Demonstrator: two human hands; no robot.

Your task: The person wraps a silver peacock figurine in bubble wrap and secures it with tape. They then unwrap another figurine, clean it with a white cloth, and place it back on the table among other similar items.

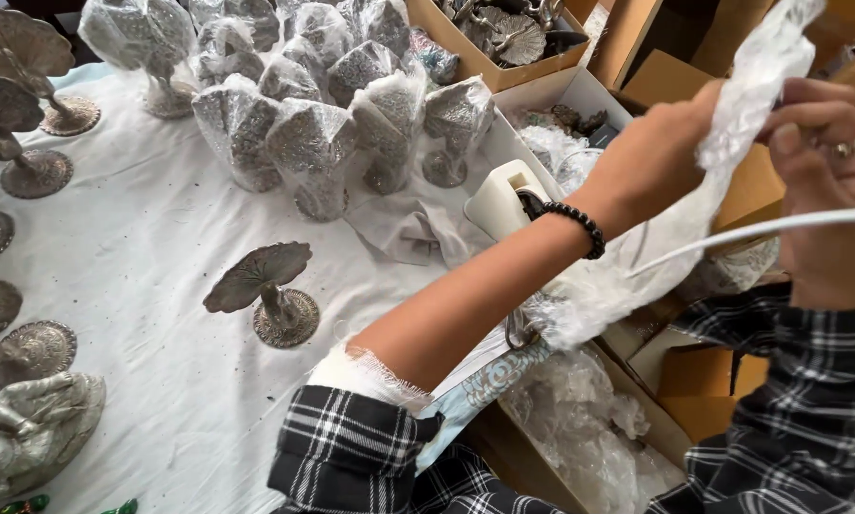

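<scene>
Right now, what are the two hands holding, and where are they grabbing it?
Both the left hand and the right hand grip a crumpled sheet of clear bubble wrap near its upper end; the rest hangs down.

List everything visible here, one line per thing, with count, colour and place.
bubble wrap strip: one, clear-white, held up between both hands at right
wrapped ornaments: a dozen or so, silver in clear film, top centre of cloth
bare metal ornaments: several, dull silver, centre and left edge
tape dispenser: one, cream, beside the boxes
cardboard boxes: several, brown, top right
table cloth: one, white
left hand: gripping the strip, beaded bracelet
right hand: gripping the strip, ring
</scene>
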